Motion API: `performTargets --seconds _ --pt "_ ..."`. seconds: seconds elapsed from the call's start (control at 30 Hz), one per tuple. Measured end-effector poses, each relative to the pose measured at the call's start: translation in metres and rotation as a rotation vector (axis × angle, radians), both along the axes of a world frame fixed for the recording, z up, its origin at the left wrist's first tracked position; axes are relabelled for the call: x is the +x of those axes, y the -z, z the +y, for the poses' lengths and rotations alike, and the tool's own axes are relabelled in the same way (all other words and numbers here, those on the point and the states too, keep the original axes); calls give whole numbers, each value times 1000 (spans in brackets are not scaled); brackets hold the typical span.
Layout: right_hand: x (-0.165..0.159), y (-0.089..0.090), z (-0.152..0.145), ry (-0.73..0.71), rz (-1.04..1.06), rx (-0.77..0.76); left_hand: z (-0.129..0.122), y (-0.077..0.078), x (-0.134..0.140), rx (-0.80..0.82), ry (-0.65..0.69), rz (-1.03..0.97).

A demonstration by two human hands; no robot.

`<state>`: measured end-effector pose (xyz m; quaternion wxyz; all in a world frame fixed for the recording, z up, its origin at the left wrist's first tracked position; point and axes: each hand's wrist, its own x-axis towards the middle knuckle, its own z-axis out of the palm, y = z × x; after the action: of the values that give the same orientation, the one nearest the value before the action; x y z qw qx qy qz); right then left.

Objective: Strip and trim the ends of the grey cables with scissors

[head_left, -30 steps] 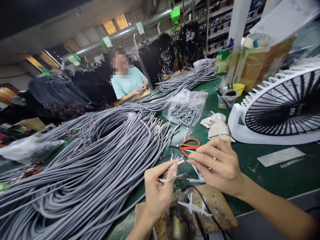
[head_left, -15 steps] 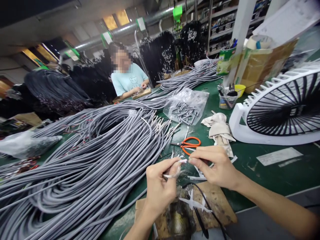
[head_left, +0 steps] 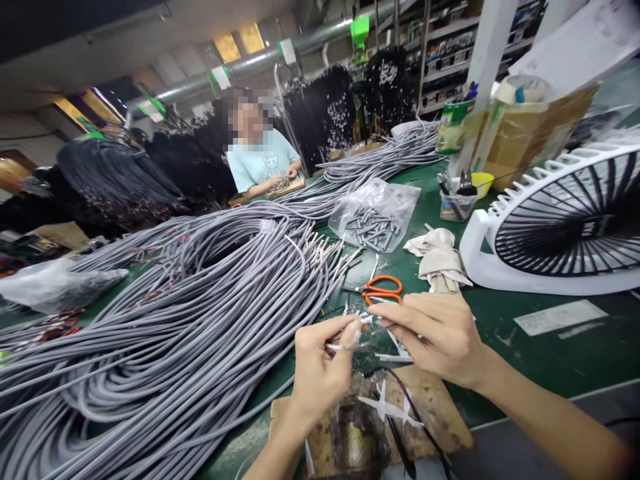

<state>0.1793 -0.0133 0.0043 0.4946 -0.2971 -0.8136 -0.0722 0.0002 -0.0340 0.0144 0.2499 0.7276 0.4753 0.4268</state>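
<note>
- Fingers (head_left: 327,329) of the left hand (head_left: 323,363) pinching a white strand (head_left: 368,320)
- Right hand (head_left: 445,339) at the strand's three o'clock, fingers at its tip, cannot tell if pinching
- Scissors (head_left: 371,291) at one o'clock

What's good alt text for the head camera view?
Left hand pinching a thin white strand, right hand at its tip, above a green table. Grey cables lie at left, a white fan at right, orange scissors between.

A cable workshop: grey cables (head_left: 215,320) heap the bench (head_left: 540,360) at eight o'clock, a co-worker (head_left: 257,167) works at eleven, loaded shelves (head_left: 453,63) stand at one.
</note>
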Motion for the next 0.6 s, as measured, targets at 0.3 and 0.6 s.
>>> performTargets --seconds 0.3,0.6 --pt "-2 10 1 85 -267 171 0 6 -1 217 8 280" --pt "3 8 7 17 -81 -224 0 5 -3 195 163 404"
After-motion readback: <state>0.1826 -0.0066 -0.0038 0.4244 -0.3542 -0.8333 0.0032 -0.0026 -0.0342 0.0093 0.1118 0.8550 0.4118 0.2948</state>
